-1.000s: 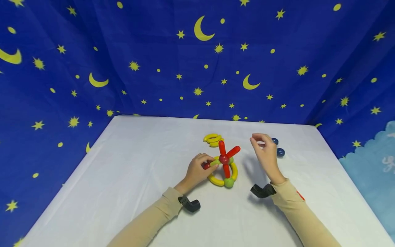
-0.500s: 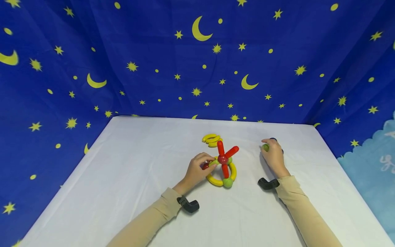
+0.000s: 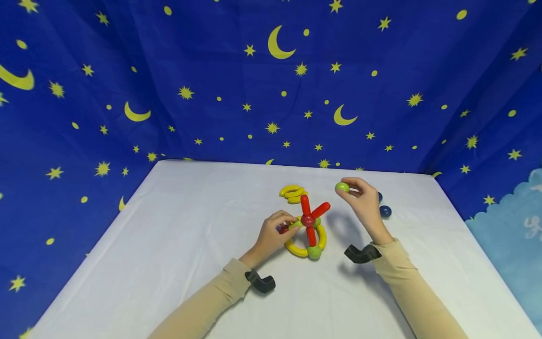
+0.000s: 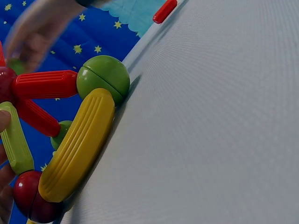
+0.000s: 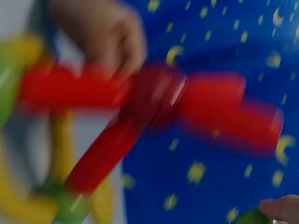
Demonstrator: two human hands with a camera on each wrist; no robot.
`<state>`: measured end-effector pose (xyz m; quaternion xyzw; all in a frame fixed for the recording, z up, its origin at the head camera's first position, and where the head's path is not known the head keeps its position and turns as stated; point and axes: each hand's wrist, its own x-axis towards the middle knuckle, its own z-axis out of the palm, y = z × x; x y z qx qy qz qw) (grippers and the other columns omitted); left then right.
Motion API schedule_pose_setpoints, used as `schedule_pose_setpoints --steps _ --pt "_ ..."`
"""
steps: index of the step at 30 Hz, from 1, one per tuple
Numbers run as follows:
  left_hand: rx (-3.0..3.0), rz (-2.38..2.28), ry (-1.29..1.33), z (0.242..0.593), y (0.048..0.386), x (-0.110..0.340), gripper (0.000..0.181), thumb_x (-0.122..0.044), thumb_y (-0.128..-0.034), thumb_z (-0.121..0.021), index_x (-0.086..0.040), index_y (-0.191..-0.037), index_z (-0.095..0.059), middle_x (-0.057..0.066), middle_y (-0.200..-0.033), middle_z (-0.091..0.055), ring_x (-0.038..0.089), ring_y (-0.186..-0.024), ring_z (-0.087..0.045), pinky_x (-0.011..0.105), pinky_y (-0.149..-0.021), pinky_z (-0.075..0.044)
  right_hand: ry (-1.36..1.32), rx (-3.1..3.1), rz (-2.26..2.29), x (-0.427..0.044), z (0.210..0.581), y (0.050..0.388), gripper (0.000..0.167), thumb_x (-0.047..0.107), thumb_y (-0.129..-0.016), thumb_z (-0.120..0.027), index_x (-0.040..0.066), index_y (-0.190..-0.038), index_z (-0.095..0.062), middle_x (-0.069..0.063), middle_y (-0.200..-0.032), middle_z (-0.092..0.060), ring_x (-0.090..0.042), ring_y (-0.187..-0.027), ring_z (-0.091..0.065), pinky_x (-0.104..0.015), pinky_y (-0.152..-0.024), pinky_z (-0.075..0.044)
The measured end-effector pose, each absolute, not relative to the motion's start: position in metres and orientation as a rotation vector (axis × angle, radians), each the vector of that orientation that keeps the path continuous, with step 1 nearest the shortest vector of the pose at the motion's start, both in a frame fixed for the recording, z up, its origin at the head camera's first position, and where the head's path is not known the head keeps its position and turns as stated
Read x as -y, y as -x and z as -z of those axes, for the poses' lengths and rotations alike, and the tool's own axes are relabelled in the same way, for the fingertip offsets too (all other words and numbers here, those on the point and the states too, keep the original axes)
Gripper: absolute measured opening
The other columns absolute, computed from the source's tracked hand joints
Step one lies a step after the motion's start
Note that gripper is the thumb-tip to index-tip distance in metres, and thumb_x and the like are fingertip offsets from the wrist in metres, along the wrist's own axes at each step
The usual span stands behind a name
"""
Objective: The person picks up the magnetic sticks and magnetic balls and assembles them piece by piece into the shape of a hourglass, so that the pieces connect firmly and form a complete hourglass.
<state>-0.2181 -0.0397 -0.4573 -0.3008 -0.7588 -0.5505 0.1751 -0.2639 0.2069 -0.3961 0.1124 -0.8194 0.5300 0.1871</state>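
Observation:
My left hand (image 3: 272, 234) pinches a light green rod (image 4: 17, 140) of a magnetic ball-and-rod structure. The rod joins a dark red ball (image 4: 35, 196) to an upper red ball (image 3: 308, 220). From that upper ball several red rods (image 4: 44, 84) stick out, some upward and some down to green balls (image 3: 314, 253). Yellow curved rods (image 4: 78, 144) form the ring at the base, on the table. My right hand (image 3: 365, 202) holds a loose green ball (image 3: 342, 187) between thumb and fingertips, raised to the right of the structure and apart from it. The right wrist view is blurred.
Loose yellow curved rods (image 3: 292, 192) lie behind the structure. Dark blue balls (image 3: 385, 211) sit right of my right hand, one partly hidden by it. A loose red rod (image 4: 165, 11) shows in the left wrist view. Star-patterned blue cloth (image 3: 237, 84) hangs around the white table (image 3: 203, 197).
My right hand lowered toward the blue balls, where a green ball showed at its fingers, then rose and moved left holding that ball. My left hand kept its hold on the light green rod.

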Motion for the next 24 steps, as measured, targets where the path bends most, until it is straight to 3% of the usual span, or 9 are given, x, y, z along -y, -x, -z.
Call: schedule_pose_setpoints --steps 4,12,20,24 --pt "2.152 1.552 0.859 0.457 0.218 0.04 0.015 0.001 -0.0802 -0.071 0.006 -0.095 -0.069 0.018 -0.09 -0.066 0.031 -0.075 -0.059 0.042 -0.063 -0.052 -0.501 2.266 -1.692 -0.176 0.37 0.259 0.04 0.007 -0.086 -0.069 -0.007 -0.121 -0.057 -0.026 -0.118 -0.06 0.004 -0.094 -0.061 -0.011 -0.081 -0.051" --pt "2.163 1.549 0.875 0.456 0.217 0.038 0.015 0.002 -0.0806 -0.07 0.006 -0.095 -0.069 0.019 -0.09 -0.066 0.032 -0.074 -0.059 0.043 -0.062 -0.053 -0.829 2.411 -1.587 -0.15 0.362 0.259 0.044 0.005 -0.085 -0.069 -0.001 -0.126 -0.055 -0.021 -0.119 -0.062 0.0 -0.099 -0.059 -0.013 -0.086 -0.049" --pt "2.19 1.587 0.8 0.48 0.233 0.035 0.019 -0.003 -0.0821 -0.071 0.001 -0.1 -0.068 0.016 -0.093 -0.067 0.03 -0.079 -0.06 0.042 -0.066 -0.053 -0.896 2.402 -1.504 -0.148 0.364 0.258 0.041 0.004 -0.084 -0.069 0.0 -0.123 -0.058 -0.018 -0.12 -0.063 -0.011 -0.103 -0.061 -0.022 -0.089 -0.051" --pt "2.2 1.636 0.772 0.483 0.235 0.036 0.02 -0.009 -0.0851 -0.069 -0.004 -0.104 -0.067 0.011 -0.094 -0.068 0.023 -0.084 -0.062 0.037 -0.069 -0.053 -0.804 2.385 -1.498 -0.156 0.368 0.26 0.036 0.004 -0.088 -0.065 0.001 -0.123 -0.058 -0.017 -0.121 -0.063 -0.011 -0.105 -0.06 -0.021 -0.092 -0.049"
